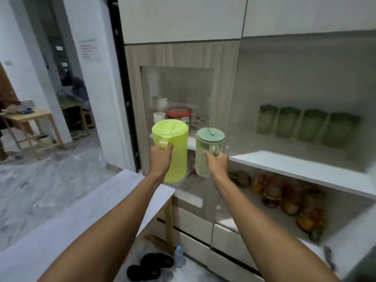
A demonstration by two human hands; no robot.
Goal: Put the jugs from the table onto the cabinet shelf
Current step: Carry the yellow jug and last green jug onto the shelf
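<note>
My left hand (160, 159) grips the handle of a tall lime-yellow jug (176, 151) with a matching lid. My right hand (217, 164) grips the handle of a smaller clear jug with a pale green lid (203, 157). Both jugs hang upright in the air, side by side, in front of the cabinet. The white cabinet shelf (295, 165) runs to the right of the jugs at about their height. Several green-lidded jugs (305, 126) stand in a row at the back of that shelf.
The white table (67, 224) lies below my left arm. A glass-fronted cabinet section (177, 94) behind the jugs holds bowls and a red-lidded tub. Jars (284, 200) fill the lower shelf. A water bottle (179, 256) and black sandals lie on the floor. A doorway opens at left.
</note>
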